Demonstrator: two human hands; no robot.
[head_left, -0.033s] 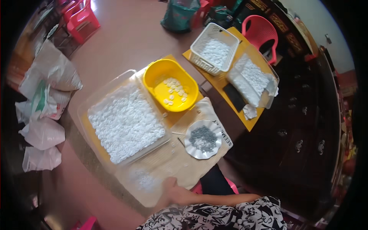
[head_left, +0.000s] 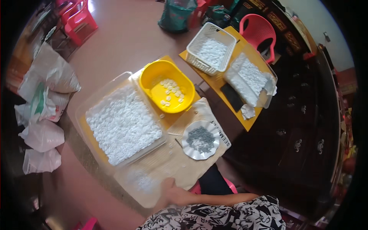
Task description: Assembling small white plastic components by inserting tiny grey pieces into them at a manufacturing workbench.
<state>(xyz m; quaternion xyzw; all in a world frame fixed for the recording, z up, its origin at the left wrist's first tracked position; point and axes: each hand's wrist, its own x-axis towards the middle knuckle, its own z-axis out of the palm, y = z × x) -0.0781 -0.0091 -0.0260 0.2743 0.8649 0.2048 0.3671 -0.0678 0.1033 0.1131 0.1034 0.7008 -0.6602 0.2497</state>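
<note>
On the partly cloth-covered surface (head_left: pixel 165 122) sit one clear tray (head_left: pixel 153 146) at left, one yellow basin (head_left: pixel 153 77) beyond, one fluted dish (head_left: pixel 186 147) at right and one loose white pile (head_left: pixel 142 181) near — the blurred hands (head_left: pixel 177 193) just beside it, right forearm (head_left: pixel 230 199) stretched leftward — though I cannot tell their grip.

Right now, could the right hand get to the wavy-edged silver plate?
Probably yes: the right hand is near the wavy-edged silver plate, with nothing tall on the beige cloth between them.
</note>
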